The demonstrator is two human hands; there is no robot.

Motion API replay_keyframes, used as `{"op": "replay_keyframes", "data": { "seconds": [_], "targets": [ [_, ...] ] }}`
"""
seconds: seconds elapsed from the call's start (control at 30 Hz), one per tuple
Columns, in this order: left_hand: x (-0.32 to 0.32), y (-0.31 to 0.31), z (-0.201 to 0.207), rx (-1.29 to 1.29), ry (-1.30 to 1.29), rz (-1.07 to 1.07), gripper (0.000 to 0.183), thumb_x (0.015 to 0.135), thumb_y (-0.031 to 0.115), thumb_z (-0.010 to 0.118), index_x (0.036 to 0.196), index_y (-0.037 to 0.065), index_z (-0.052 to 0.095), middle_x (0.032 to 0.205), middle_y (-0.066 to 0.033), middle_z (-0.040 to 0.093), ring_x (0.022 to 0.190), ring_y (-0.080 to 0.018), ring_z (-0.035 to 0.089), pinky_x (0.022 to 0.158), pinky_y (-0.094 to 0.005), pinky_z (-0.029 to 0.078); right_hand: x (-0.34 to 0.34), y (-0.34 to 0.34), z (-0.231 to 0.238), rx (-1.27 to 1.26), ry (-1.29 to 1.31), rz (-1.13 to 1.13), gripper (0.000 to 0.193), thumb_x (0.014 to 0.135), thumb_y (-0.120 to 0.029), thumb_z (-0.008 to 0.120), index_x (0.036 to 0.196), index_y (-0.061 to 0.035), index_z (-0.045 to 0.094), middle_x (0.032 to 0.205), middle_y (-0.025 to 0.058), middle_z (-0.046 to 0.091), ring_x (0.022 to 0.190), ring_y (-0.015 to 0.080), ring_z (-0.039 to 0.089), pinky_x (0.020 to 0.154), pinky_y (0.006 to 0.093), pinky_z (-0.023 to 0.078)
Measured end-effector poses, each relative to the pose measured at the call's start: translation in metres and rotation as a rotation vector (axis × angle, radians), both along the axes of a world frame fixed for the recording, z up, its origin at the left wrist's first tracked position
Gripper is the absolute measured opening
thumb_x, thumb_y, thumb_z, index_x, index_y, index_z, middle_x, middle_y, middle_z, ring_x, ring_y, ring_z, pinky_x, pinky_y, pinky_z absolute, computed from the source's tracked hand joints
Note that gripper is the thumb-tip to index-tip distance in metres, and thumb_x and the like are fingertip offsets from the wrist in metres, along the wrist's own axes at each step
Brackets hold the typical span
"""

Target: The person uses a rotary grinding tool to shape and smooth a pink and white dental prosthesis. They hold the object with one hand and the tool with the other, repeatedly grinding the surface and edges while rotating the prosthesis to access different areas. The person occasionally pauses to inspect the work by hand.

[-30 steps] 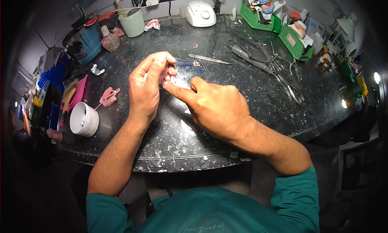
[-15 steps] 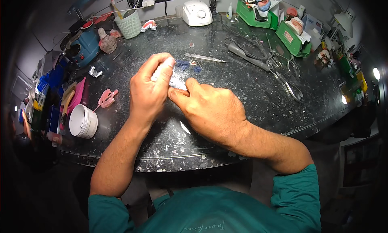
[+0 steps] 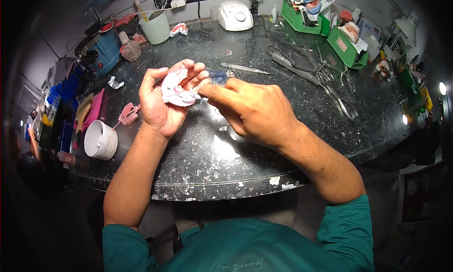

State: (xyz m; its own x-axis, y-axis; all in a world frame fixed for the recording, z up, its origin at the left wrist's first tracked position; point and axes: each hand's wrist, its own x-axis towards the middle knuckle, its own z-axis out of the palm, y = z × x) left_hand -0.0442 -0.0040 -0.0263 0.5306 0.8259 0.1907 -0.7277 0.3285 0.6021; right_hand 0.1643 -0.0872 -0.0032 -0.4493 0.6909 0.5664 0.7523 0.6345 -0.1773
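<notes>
A person in a green short-sleeved shirt (image 3: 245, 243) works at a black, white-speckled bench top (image 3: 188, 163), its curved front edge bowing toward the torso. Between the forearms, a broad stretch of the dark surface runs from that edge up beneath the hands. Room is tighter on the left: a round white plastic tub (image 3: 100, 141) stands near the left forearm (image 3: 137, 175), and a pink, translucent, branched piece (image 3: 127, 113) lies just beside the wrist. Beyond the fingers, a slim silver metal tool (image 3: 245, 68) lies crosswise near a patch of blue crumbs (image 3: 218, 76). The right side is wider, with bench surface separating the knuckles from a grey cylindrical handpiece (image 3: 293, 68) and a shiny metal tool (image 3: 348, 109).

Held above the bench, a white-and-pink curved piece (image 3: 177, 98) sits in the upturned left hand (image 3: 160, 114), its back resting on the palm and fingers. Those fingers curl around its far side, while the thumb stands apart at the left. The right hand (image 3: 257, 107) reaches across, palm down, index fingertip at the piece's right end; whether its fingers pinch anything cannot be told.
</notes>
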Motion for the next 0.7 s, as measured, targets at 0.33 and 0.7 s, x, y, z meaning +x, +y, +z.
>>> {"op": "replay_keyframes", "data": {
  "seconds": [0.33, 0.7],
  "targets": [
    [0.003, -0.002, 0.008, -0.009, 0.234, -0.051, 0.052, 0.103, 0.037, 0.045, 0.118, -0.010, 0.061, 0.087, -0.0127, 0.068, 0.076, -0.0194, 0.065, 0.074, -0.0299, 0.057, -0.005, -0.009, 0.000, -0.080, -0.065, 0.034, 0.031, 0.085, -0.016, 0.064, 0.115, -0.0156, 0.058, 0.082, 0.0134, 0.066, 0.067, 0.0324, 0.070, 0.055, 0.0444, 0.057],
    [0.000, -0.003, 0.005, -0.198, 0.263, -0.148, 0.032, 0.102, 0.028, 0.057, 0.100, -0.003, 0.062, 0.081, -0.0098, 0.065, 0.069, -0.0177, 0.065, 0.065, -0.0281, 0.057, -0.022, -0.019, -0.009, -0.164, -0.071, -0.012, 0.030, 0.087, -0.016, 0.060, 0.117, -0.0146, 0.056, 0.087, 0.0167, 0.065, 0.072, 0.0335, 0.071, 0.058, 0.0456, 0.057]
  ]
}}
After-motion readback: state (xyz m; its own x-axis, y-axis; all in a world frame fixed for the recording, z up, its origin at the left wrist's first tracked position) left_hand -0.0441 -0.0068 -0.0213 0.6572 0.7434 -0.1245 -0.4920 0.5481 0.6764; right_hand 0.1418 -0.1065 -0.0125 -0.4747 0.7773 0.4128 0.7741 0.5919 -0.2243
